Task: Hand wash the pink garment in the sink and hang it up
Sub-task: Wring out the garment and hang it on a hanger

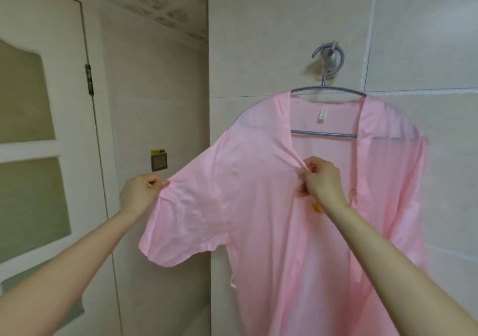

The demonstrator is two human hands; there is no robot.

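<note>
The pink garment [258, 206] hangs on a grey plastic hanger [326, 89], whose hook sits on a wall hook [332, 53] on the tiled wall. My left hand [141, 193] pinches the edge of the garment's left sleeve and holds it stretched out to the left. My right hand [322, 177] pinches the front neckline edge near the chest. A small orange print [316, 207] shows just below my right hand. The garment's lower part runs out of view at the bottom.
A white door [38, 128] with frosted panes stands at the left, with a hinge [89, 79] on its frame. A wall socket [158, 162] with a yellow label sits on the beige wall by the corner. White tiles cover the wall at the right.
</note>
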